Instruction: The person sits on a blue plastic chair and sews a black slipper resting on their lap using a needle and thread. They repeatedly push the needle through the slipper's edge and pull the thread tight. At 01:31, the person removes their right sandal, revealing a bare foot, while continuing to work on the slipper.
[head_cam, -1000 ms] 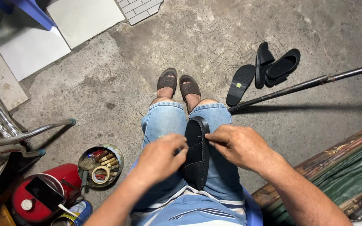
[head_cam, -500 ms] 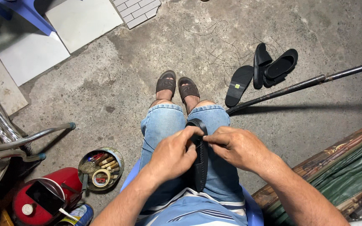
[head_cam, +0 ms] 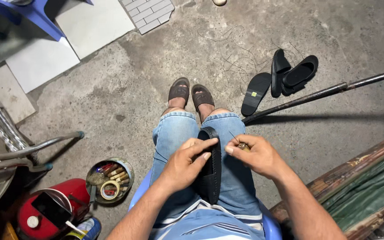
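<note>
Since half a second ago the right hand (head_cam: 256,155) has pulled a bit off the sandal (head_cam: 211,166), pinching a small tool (head_cam: 242,146) whose thin point shows above the fingers, while the left hand (head_cam: 186,163) clamps the sandal upright on the lap. It's a black slip-on, seen edge-on, with no obvious stitching, so the job looks midway at best. More black sandals (head_cam: 281,80) lie on the concrete beyond, and a tin of tools (head_cam: 110,180) sits to the left.
</note>
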